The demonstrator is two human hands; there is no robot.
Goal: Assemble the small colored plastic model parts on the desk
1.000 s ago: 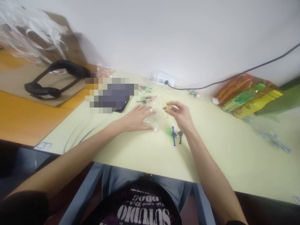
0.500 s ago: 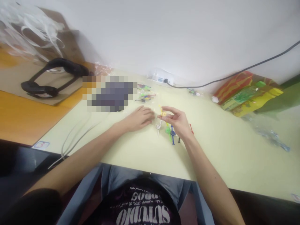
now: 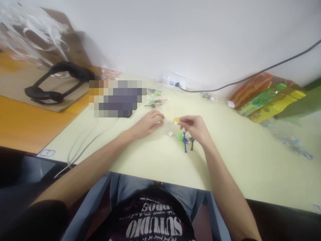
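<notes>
My right hand (image 3: 192, 126) pinches a small yellow plastic piece with a round disc (image 3: 177, 120) between thumb and fingertips, just above the table. A thin yellow strip (image 3: 170, 115) shows left of the disc; whether the two are joined I cannot tell. My left hand (image 3: 151, 123) rests on the tabletop, fingers loosely bent and holding nothing visible. Below the hands lie similar arrow-shaped pieces with round hubs: a white one (image 3: 170, 134), a green one (image 3: 180, 138), a blue one (image 3: 185, 140) and a black one (image 3: 192, 143), partly beside my right hand.
More coloured pieces (image 3: 155, 102) lie behind my left hand, near a blurred-out dark object (image 3: 117, 100). A black cable (image 3: 213, 91) runs along the wall. Bottles and packets (image 3: 265, 103) stand at right, with crumpled clear plastic (image 3: 293, 145) nearer. White cords (image 3: 82, 147) hang over the left edge.
My right hand has shifted slightly right with the yellow piece, its fingers closer together. The red arrow piece by the right wrist is no longer visible. My left fingers have bent a little more.
</notes>
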